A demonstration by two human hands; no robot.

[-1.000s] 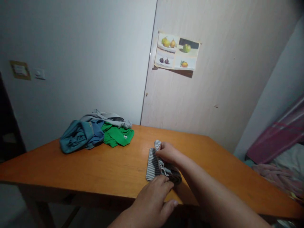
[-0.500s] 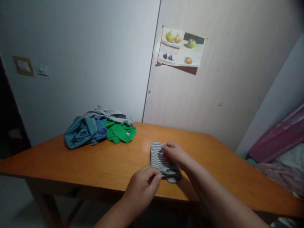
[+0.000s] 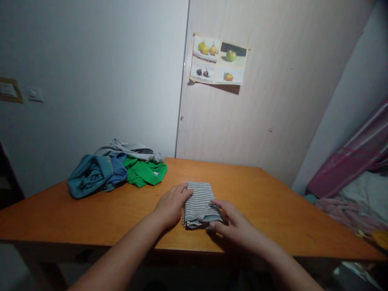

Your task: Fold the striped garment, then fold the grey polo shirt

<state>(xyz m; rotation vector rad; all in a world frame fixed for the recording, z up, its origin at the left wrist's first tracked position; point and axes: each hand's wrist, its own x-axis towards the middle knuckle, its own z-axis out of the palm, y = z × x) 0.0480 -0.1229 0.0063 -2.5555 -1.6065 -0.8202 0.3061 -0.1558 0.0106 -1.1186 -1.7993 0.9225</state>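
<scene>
A folded striped cloth garment (image 3: 198,202), grey and white, lies flat near the front edge of the wooden table (image 3: 127,218). Its layers and a bit of plain grey cloth show at the near side. Along the garment's left edge rests my left hand (image 3: 172,205), fingers stretched out and touching the cloth. My right hand (image 3: 235,224) is at the near right corner, with its fingertips on the striped top and the thumb apart from them by the front edge. Its other fingertips are partly hidden.
At the table's back left lies a heap: a blue-teal garment (image 3: 93,176), a green garment (image 3: 145,171) and a grey garment (image 3: 130,151). Fruit pictures (image 3: 218,64) hang on the wall panel. Pink plastic (image 3: 342,157) and bedding (image 3: 363,202) are beyond the right edge.
My left hand has gone from the garment's near edge to its left side, its fingers straightened. My right hand has moved from on top to the near right corner. The garment looks flatter.
</scene>
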